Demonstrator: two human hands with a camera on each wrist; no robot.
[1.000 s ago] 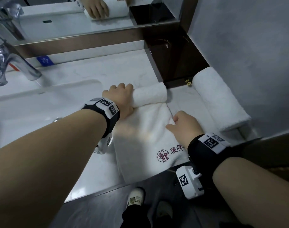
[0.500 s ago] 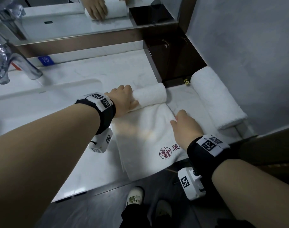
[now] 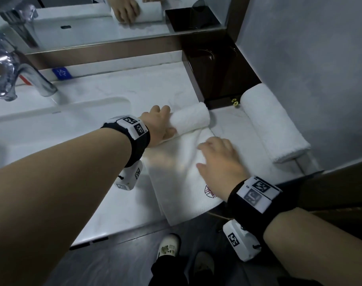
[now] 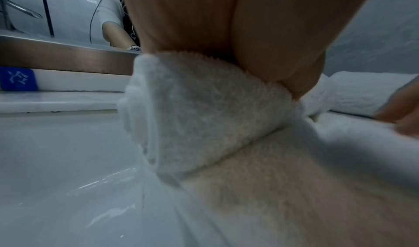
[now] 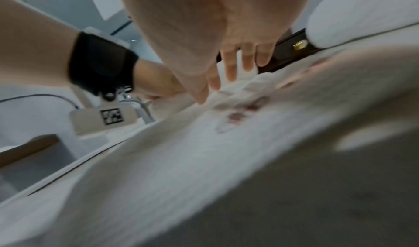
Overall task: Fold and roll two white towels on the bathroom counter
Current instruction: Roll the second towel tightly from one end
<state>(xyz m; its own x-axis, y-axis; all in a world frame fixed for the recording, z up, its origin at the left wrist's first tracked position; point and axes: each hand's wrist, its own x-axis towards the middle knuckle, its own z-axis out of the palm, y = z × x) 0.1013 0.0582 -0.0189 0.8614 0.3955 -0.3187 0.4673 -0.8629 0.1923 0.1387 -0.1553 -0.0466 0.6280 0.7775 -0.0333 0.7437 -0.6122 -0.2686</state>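
You're mid-roll on the second towel [image 3: 182, 174]: left hand [image 3: 158, 125] curled round the roll, right hand [image 3: 221, 159] spread flat on it, so roll tight toward yourself.

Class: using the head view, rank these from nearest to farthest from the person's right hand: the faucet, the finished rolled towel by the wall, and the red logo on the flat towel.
From the right hand:
1. Red logo: just below the hand, partly covered by it, on the flat towel.
2. Finished rolled towel: to the right, along the wall.
3. Faucet: far left, over the sink.
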